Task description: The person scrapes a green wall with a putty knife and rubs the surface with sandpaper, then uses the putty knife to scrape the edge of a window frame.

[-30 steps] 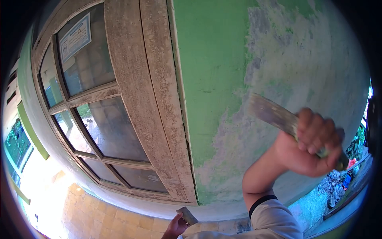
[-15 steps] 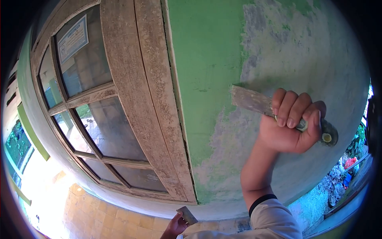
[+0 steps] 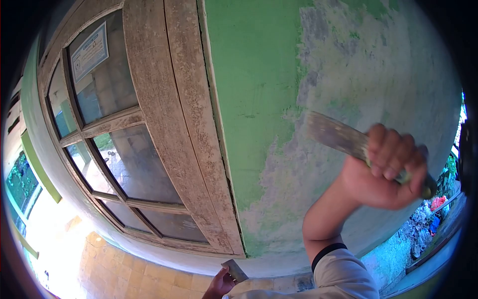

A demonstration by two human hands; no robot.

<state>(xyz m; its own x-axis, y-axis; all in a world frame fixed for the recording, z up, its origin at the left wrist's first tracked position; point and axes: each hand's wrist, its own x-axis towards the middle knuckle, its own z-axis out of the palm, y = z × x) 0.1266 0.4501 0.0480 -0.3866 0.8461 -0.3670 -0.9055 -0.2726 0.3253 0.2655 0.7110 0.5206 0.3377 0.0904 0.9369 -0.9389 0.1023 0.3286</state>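
Note:
My right hand is wrapped round the handle of a scraper, slightly blurred by motion. The scraper's wide flat blade points up and left over the wall, beside the ragged edge where green paint gives way to a bare grey, patchy surface. Whether the blade touches the wall cannot be told. Low in the view, my left hand holds a small flat grey plate between its fingers.
A weathered wooden window frame with glass panes stands left of the green paint. A paper notice is on the upper pane. Yellowish floor tiles lie below. At the far right is a heap of mixed items.
My right hand and the scraper have moved right and slightly down, so the blade has drawn back from the green paint's edge. My left hand has barely moved.

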